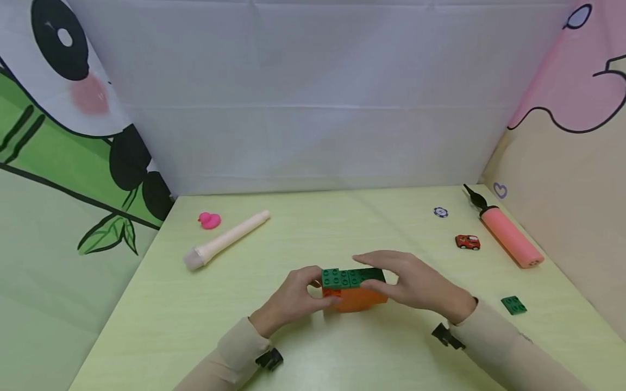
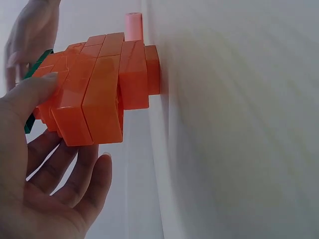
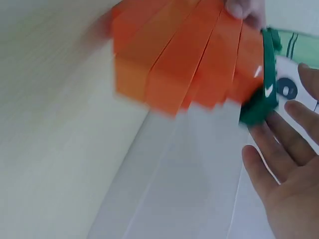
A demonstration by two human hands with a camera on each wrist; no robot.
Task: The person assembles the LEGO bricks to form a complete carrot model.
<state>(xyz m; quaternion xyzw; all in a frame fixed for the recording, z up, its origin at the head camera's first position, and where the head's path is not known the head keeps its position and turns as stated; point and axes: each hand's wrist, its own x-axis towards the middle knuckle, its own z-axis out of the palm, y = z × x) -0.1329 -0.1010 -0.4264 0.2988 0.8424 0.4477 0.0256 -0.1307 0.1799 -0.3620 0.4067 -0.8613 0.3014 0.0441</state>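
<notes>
An orange toy-brick build [image 2: 94, 94] stands on the table, stacked in stepped layers that are wide in the middle and narrow at the base. Flat green bricks [image 1: 344, 278] with studs cap its top. My left hand [image 1: 297, 296] holds the build by its left side, thumb on the near face and fingers round behind. Around the right end of the green bricks is my right hand [image 1: 420, 282], its fingers spread and loosely bent. In the right wrist view, its fingertips [image 3: 260, 130] come right at the green edge while the thumb stands apart.
A loose green brick [image 1: 513, 305] lies to the right. Beyond it are a red toy car [image 1: 468, 242], a poker chip [image 1: 440, 212] and a pink hand pump [image 1: 511, 237]. On the left are a pale tube-shaped stick [image 1: 230, 239] and a pink toy duck [image 1: 210, 220].
</notes>
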